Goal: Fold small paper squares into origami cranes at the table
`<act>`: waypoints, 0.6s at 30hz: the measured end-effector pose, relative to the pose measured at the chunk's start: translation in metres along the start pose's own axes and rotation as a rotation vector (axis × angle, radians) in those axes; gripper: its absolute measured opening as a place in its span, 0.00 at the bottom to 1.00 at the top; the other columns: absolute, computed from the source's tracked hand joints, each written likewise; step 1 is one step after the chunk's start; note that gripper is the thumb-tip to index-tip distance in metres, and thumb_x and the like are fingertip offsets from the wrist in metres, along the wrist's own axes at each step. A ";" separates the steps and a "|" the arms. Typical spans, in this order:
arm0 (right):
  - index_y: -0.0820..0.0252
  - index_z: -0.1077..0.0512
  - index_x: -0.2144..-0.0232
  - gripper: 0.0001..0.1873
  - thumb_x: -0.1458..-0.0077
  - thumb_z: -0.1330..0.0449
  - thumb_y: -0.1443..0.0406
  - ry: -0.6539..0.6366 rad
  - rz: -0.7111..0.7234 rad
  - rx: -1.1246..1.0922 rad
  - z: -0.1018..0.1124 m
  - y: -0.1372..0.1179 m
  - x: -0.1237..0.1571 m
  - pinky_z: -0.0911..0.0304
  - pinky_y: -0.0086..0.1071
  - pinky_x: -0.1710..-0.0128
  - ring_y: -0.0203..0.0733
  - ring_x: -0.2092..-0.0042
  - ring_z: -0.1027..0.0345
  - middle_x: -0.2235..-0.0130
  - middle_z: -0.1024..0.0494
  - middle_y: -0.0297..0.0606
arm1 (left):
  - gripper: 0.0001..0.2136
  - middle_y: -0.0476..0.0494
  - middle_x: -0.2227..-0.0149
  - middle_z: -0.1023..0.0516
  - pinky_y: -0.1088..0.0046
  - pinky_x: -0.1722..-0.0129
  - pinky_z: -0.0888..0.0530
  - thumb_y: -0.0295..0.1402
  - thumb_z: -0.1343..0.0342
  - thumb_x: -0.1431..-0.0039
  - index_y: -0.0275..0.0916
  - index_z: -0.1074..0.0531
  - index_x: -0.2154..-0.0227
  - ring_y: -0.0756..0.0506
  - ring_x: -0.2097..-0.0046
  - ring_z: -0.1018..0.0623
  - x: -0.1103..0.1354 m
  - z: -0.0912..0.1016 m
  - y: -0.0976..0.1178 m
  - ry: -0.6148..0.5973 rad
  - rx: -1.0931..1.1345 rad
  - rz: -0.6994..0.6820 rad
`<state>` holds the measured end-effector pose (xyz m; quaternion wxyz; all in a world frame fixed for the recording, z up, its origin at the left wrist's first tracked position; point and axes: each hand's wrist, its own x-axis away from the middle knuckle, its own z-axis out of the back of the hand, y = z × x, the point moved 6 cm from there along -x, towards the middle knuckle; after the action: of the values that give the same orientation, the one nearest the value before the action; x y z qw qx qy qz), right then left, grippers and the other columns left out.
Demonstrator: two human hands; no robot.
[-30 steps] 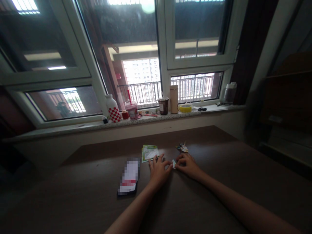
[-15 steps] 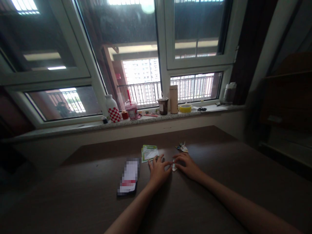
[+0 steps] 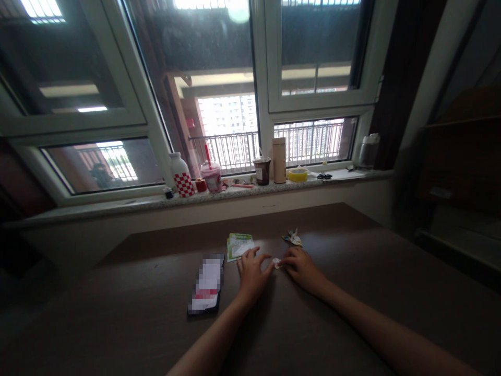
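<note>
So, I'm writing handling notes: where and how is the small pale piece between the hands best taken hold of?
Probably by its left and right edges, in a light fingertip pinch from both sides: the small pale piece is tiny and sits low at the table, between the fingertips of the left hand and right hand. Its folds are too small to read.

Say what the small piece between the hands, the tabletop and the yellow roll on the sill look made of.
Small piece: probably thin paper, pale with uneven edges; finish too small to judge.
Tabletop: perhaps wood or laminate, brown, smooth, with a sheen.
Yellow roll: likely plastic tape, perhaps glossy, from its ring shape and colour.
</note>
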<state>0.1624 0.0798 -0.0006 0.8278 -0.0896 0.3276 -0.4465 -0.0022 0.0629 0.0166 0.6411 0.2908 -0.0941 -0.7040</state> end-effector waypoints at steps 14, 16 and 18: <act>0.56 0.21 0.63 0.10 0.44 0.41 0.70 0.017 0.044 -0.165 0.003 -0.003 -0.002 0.38 0.39 0.51 0.46 0.54 0.33 0.62 0.23 0.41 | 0.08 0.45 0.41 0.31 0.50 0.37 0.47 0.37 0.42 0.43 0.52 0.19 0.63 0.38 0.38 0.39 0.001 0.002 0.003 -0.043 -0.038 0.038; 0.56 0.21 0.61 0.09 0.43 0.40 0.68 0.027 0.012 -0.124 0.002 0.001 -0.002 0.39 0.40 0.50 0.47 0.54 0.34 0.61 0.23 0.42 | 0.08 0.45 0.41 0.31 0.50 0.37 0.48 0.37 0.42 0.44 0.51 0.19 0.64 0.38 0.37 0.39 0.001 0.002 0.003 -0.053 -0.037 0.042; 0.55 0.21 0.59 0.10 0.44 0.38 0.66 0.034 -0.018 -0.093 -0.001 0.005 -0.001 0.39 0.41 0.50 0.48 0.52 0.34 0.58 0.25 0.43 | 0.07 0.46 0.40 0.32 0.49 0.37 0.48 0.38 0.42 0.44 0.51 0.19 0.65 0.37 0.37 0.40 0.001 0.001 0.003 -0.061 -0.036 0.043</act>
<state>0.1650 0.0837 -0.0028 0.8131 -0.1232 0.3612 -0.4395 -0.0004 0.0610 0.0190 0.6580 0.2556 -0.1070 -0.7002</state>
